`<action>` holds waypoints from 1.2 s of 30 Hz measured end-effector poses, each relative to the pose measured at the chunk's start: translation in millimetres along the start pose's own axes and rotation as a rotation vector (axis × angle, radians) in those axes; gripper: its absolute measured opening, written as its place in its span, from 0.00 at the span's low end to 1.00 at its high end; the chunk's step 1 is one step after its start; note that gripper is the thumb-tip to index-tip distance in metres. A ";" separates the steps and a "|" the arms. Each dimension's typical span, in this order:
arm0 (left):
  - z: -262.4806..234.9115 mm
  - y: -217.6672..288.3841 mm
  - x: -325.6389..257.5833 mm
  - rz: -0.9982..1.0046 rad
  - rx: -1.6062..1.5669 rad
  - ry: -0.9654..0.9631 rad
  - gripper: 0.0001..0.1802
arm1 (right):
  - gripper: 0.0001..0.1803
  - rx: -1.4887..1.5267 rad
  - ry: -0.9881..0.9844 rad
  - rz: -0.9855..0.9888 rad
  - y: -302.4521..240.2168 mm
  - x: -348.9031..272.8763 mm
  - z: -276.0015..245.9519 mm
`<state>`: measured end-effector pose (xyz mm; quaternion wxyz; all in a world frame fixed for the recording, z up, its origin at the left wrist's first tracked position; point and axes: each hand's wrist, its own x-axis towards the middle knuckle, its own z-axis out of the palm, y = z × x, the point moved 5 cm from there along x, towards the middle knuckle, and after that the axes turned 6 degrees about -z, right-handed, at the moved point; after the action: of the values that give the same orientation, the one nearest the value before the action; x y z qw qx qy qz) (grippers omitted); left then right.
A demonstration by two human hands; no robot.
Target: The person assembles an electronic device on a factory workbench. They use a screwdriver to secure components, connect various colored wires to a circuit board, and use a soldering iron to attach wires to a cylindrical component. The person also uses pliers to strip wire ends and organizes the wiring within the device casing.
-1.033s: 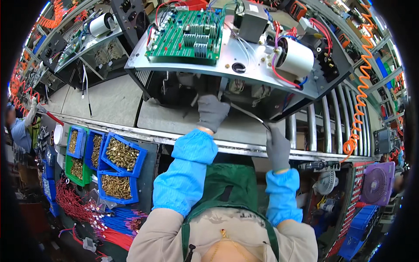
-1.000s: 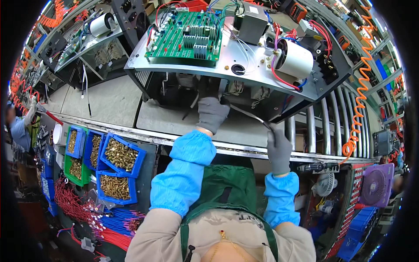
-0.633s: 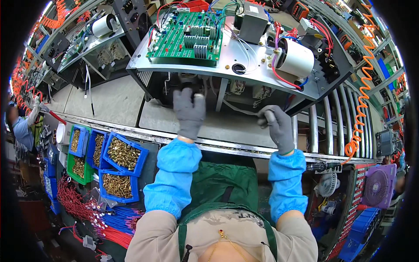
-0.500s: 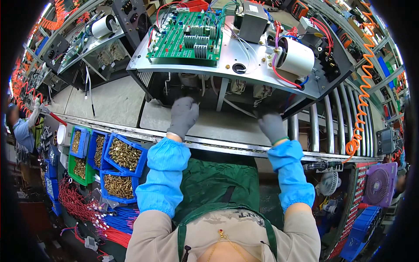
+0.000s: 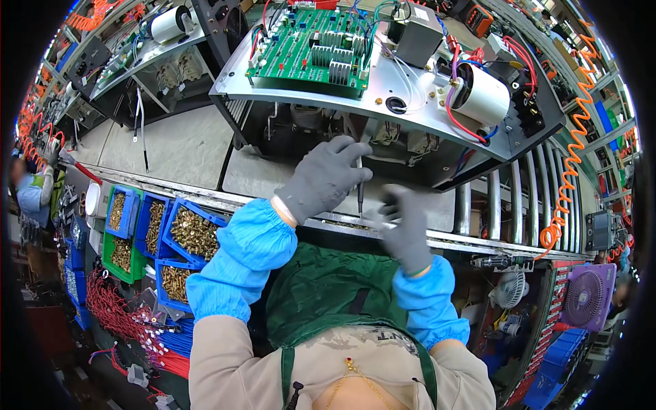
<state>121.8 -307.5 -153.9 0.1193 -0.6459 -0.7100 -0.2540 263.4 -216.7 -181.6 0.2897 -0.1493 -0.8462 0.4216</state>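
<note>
In grey gloves, both my hands are in front of a metal-framed electrical unit (image 5: 372, 101) on the bench. My left hand (image 5: 321, 181) is closed around a white cable (image 5: 359, 166) at the unit's open front. Below the fingers hangs the cable's dark end (image 5: 360, 198). A short gap to the right of it is my right hand (image 5: 408, 236), raised over the bench edge. Its fingers are smeared by motion, and I cannot tell whether they hold anything. On top of the unit are a green circuit board (image 5: 294, 51), a grey transformer (image 5: 418, 39) and a white cylinder (image 5: 484, 96).
Metal rollers (image 5: 516, 198) continue the bench to the right, beside a coiled orange hose (image 5: 570, 184). At left stand blue bins (image 5: 164, 232) of brass screws, above bundled red wires (image 5: 113, 304). A second unit (image 5: 154, 75) sits farther left. A purple fan (image 5: 585, 295) is at right.
My left hand has moved right, from the unit's opening onto the white cable. My right hand has come left and nearer to me. The view has shifted slightly.
</note>
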 end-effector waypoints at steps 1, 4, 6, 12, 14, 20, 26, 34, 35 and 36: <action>3.0 -1.1 3.2 0.029 0.064 -0.020 0.14 | 0.11 -0.135 -0.017 -0.169 -10.9 1.6 10.4; 15.0 -13.3 -11.5 -0.125 0.128 -0.331 0.13 | 0.10 -0.338 -0.055 -0.432 -12.4 13.7 32.0; 6.2 -20.8 -15.8 -0.191 0.028 -0.354 0.10 | 0.10 -0.222 -0.047 -0.261 13.9 30.3 31.2; 14.8 -59.1 -26.4 -0.465 0.128 -0.482 0.08 | 0.18 -0.205 -0.278 -0.191 -5.4 36.4 49.6; 18.8 -55.9 -23.5 -0.460 0.065 -0.469 0.09 | 0.21 -0.601 -0.268 -0.421 9.4 36.0 64.9; 30.8 -74.3 -29.5 -0.409 -0.328 -0.338 0.10 | 0.11 0.557 -0.357 0.548 60.7 40.9 66.6; 36.0 -107.2 -41.7 -0.717 0.004 -0.210 0.10 | 0.07 -0.277 0.116 -0.390 76.8 68.9 44.9; 63.3 -116.2 -36.5 -0.580 -0.088 0.039 0.10 | 0.06 -0.486 -0.082 -0.363 91.5 76.2 65.9; 65.0 -115.6 -34.8 -0.596 -0.098 0.010 0.09 | 0.06 -0.515 -0.098 -0.355 96.3 75.8 67.6; 65.8 -114.0 -32.9 -0.613 -0.108 -0.019 0.09 | 0.07 -0.544 -0.113 -0.347 99.2 75.9 68.4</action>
<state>25.3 -306.0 -249.2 -0.0041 -0.4092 -0.8583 -0.3097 162.4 -162.4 -265.9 0.2595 -0.0509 -0.9553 0.1321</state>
